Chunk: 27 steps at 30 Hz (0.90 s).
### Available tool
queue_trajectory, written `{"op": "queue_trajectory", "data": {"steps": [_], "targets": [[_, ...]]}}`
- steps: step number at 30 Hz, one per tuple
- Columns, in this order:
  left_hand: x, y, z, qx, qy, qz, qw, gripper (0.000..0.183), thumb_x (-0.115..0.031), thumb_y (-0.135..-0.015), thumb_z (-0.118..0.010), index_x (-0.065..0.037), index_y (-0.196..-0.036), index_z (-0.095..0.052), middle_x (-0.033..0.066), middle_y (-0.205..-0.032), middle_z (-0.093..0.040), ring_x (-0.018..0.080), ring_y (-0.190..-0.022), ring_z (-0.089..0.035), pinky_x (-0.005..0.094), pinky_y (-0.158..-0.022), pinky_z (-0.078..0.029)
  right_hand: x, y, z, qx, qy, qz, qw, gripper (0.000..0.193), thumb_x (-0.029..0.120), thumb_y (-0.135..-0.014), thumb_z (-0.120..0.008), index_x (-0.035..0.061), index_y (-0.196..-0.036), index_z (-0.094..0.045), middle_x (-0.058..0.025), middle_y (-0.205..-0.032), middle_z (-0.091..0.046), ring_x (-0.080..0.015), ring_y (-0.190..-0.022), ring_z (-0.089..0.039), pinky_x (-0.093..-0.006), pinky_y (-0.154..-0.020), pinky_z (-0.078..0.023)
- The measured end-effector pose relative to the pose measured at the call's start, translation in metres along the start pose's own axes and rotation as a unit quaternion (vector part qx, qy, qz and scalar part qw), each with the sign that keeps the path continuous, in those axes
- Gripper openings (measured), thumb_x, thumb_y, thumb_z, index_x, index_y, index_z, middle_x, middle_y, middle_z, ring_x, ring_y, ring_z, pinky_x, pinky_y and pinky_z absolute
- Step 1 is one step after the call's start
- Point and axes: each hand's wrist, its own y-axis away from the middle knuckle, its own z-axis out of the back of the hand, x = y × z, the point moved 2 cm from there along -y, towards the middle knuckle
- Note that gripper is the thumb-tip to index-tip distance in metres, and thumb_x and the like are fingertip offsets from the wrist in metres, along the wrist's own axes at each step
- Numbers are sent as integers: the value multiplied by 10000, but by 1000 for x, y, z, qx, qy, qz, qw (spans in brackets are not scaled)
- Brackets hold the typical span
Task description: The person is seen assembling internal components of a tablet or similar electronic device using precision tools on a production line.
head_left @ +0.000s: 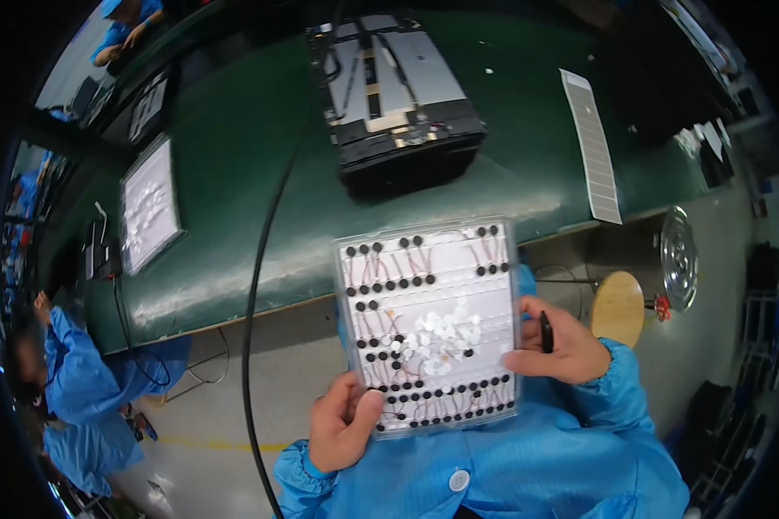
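Note:
A clear plastic tray (492, 344) with a white bed is held in front of my body, near the table edge. Rows of small black round parts (389, 285) on thin reddish wires lie across it. Loose white bits (441, 333) are heaped at its middle. My left hand (342, 426) grips the tray's lower left corner, thumb on top. At the right edge my right hand (567, 343) is closed on the tray, thumb over the rim. A dark pen-shaped tool (546, 332) sticks up between that hand's fingers; its lower part is hidden.
On the green table (234, 281) stand a stack of flat dark devices (407, 86), a label strip (591, 147) and another clear tray (151, 212). A black cable (258, 285) runs down past my left side. A round wooden stool (617, 307) stands right; a person (82, 372) sits left.

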Motion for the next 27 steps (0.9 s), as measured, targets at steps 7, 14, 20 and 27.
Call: {"op": "queue_trajectory", "data": {"steps": [7,14,20,27], "targets": [[-27,-57,-65,149,55,-9,987,381,-95,-1027,-585,85,-1344,-474,123,-1180,-670,112,-1025,-623,250,-824,-500,0,59,59,-98,-74,5,992,563,37,-904,-719,-9,-1378,-419,-150,-1216,-678,-165,-1105,-648,-293,-956,-521],[-62,-149,-125,158,42,-42,986,318,-148,-1038,-585,97,-1237,-540,91,-1065,-689,75,-931,-613,229,-765,-508,36,45,145,-180,-11,8,984,547,195,-852,-772,29,-1308,-519,21,-831,-672,6,-522,-389,-198,-444,-229],[-85,-231,-148,39,-129,-103,985,432,-325,-1055,-528,75,-1192,-615,109,-822,-690,119,-761,-623,295,-694,-498,91,-20,223,-138,4,-23,990,447,144,-886,-734,-10,-1250,-526,53,-674,-501,-17,-481,-339,-219,-430,-219],[-88,-282,-161,-67,-162,-127,976,489,-323,-1057,-504,85,-1324,-537,218,-986,-660,211,-812,-622,368,-742,-499,140,-110,283,-74,38,-61,995,256,116,-935,-684,7,-1128,-556,32,-668,-500,-19,-473,-310,-220,-421,-198]]}}
